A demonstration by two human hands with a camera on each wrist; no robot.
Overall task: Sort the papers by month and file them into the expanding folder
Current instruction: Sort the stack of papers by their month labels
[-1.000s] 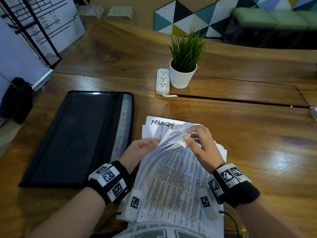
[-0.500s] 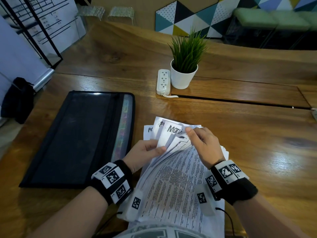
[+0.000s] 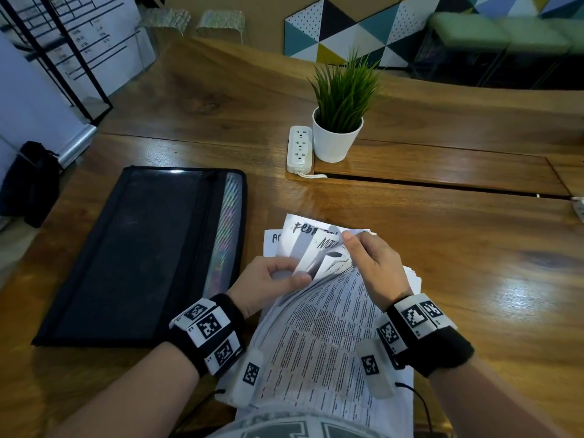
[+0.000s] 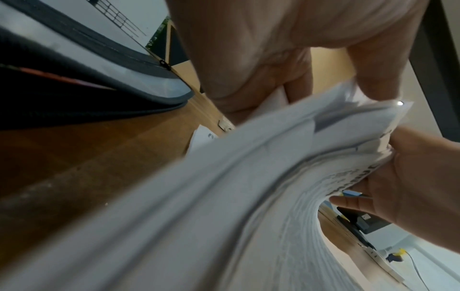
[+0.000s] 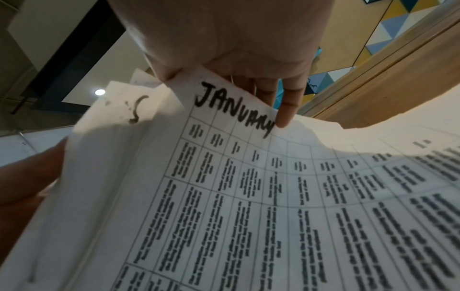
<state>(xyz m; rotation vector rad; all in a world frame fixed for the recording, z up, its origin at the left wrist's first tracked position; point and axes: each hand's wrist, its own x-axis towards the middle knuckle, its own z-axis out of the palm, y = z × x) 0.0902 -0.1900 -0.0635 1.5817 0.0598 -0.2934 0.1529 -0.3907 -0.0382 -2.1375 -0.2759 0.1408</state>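
- Landmark: the stack of papers (image 3: pixel 319 336), lying on the wooden table (image 3: pixel 458 279) right at my near edge, printed tables face up.
- My left hand (image 3: pixel 268 281) sits at the stack's left edge; thumb and fingers pinch the lifted far corners of several sheets, which fan upward from it.
- My right hand (image 3: pixel 373 267) is on the stack's far right part, fingers curled around the top edge of a lifted sheet, fingertip against the corner.
- Right wrist view: the sheet under my fingers (image 5: pixel 286 110) carries a handwritten "JANUARY" heading (image 5: pixel 234 110) above a printed grid.
- Head view: fanned corners show partial handwritten headings, one starting "Febr" (image 3: pixel 305 229), one "Mar" (image 3: pixel 327 243), and "A" on a flat sheet at the stack's far left; the rest of each word is hidden.
- Expanding folder (image 3: pixel 142 248): black, lying flat and shut, left of the stack, apart from it; coloured tab strip runs along the side facing the papers.
- Beyond the stack: a white power strip (image 3: pixel 299 148) just beside a potted plant (image 3: pixel 339 115) in a white pot.
- Left wrist view is blurred; shows only bent sheet edges between both hands.
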